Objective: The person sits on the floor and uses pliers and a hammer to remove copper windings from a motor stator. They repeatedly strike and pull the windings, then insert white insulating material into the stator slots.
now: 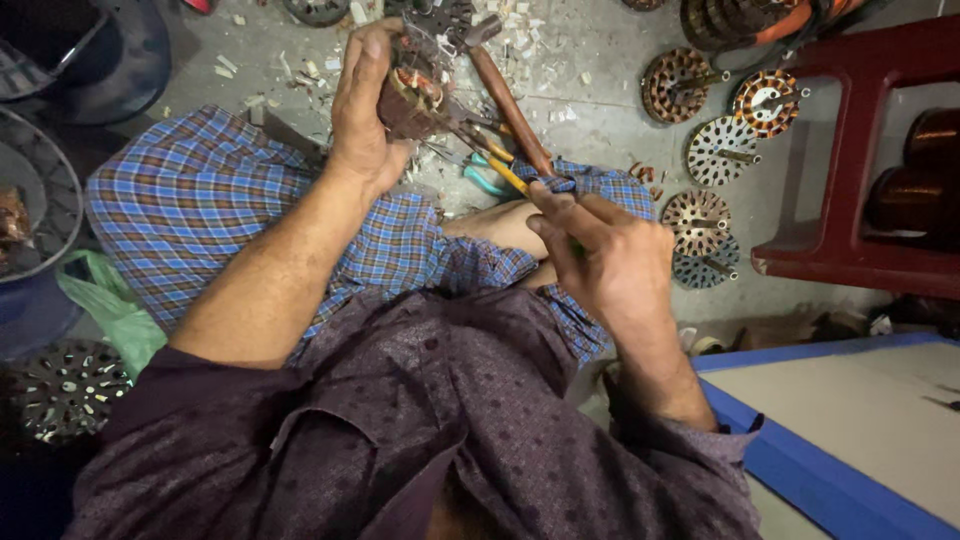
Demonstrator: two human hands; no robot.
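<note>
My left hand (pixel 360 110) grips a round motor stator (pixel 415 95) with copper windings, held above my knee. My right hand (pixel 600 250) is closed on the yellow handles of a pair of pliers (pixel 490 155), whose jaws reach into the stator's windings. I sit cross-legged in a blue checked cloth (pixel 200 200). A hammer with a brown wooden handle (pixel 510 100) lies on the floor just past the stator. A teal-handled tool (pixel 485 180) lies under the pliers.
Several wound stators (pixel 675 85) and bare laminated cores (pixel 720 150) lie on the concrete floor at right. A dark red plastic stool (pixel 850 150) stands at far right, holding copper wire spools (pixel 915 190). A fan guard (pixel 40 190) is at left, a blue-edged board (pixel 830 440) at lower right.
</note>
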